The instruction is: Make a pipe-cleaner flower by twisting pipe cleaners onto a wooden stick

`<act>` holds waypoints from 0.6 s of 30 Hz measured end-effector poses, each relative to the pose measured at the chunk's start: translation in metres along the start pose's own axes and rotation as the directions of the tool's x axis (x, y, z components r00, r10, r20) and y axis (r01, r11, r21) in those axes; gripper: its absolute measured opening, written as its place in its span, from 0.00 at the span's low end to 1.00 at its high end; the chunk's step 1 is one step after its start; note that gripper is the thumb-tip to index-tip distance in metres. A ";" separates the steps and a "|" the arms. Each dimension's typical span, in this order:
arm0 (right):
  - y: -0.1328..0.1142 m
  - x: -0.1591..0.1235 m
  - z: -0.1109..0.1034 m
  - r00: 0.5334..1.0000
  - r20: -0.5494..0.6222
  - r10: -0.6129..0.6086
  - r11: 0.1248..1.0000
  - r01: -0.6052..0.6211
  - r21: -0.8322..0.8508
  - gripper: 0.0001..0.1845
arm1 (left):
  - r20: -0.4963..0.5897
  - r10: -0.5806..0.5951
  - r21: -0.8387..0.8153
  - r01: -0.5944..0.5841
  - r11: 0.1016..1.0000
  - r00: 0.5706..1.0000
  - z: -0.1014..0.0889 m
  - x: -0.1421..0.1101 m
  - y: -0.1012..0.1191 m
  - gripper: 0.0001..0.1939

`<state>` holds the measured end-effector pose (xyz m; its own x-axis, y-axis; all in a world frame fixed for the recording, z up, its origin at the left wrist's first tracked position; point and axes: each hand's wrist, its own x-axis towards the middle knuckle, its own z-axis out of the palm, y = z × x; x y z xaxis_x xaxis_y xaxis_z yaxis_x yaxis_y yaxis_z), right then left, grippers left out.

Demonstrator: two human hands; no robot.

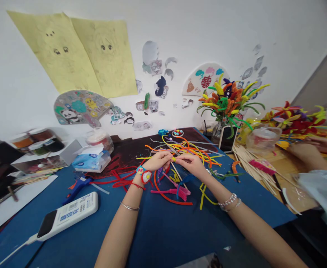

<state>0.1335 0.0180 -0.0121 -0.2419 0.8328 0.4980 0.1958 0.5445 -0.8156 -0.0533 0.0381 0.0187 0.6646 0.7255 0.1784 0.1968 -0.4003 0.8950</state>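
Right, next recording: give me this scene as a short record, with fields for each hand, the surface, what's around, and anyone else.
Left hand: pinching a small yellow piece
Right hand: fingertips on the same piece
Surface: blue-covered table
Around the hands: scattered pipe cleaners, many colors
To the left: blue glue gun, white power bank with cable, tissue pack
Behind, right: pipe-cleaner bouquet, phone propped upright before it
Other person: co-worker's hand, far right
Unclear: the yellow piece's exact shape
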 end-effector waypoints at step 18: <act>0.007 0.000 0.008 0.965 -0.078 0.252 0.898 -0.203 0.390 0.09 | -0.114 -0.125 -0.197 0.101 0.975 0.986 0.013 0.007 0.004 0.18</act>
<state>0.1271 0.0207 -0.0203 -0.1099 0.9484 0.2975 -0.1454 0.2807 -0.9487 -0.0381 0.0342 0.0179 0.5487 0.8286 0.1106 0.1167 -0.2069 0.9714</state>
